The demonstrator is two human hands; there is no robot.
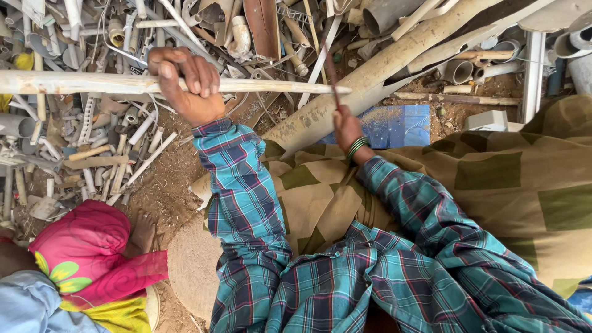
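Note:
My left hand [188,83] grips a long dirty white plastic pipe [80,82] held level across the left of the head view. The pipe's right end reaches to about the middle, near a thin reddish-brown blade or stick [332,74]. My right hand [346,128], with green bangles on the wrist, is closed on the lower end of that thin stick, which points up and crosses the pipe's tip. Both arms wear blue-green checked sleeves. A thick beige pipe [376,68] lies slanted beneath the hands.
A heap of broken plastic pipes and fittings [92,142] covers the dirt ground on the left and top. A blue panel [401,123] lies by the thick pipe. Another person in pink cloth [86,246], one bare foot showing, sits at lower left. Olive patterned cloth [493,185] spreads right.

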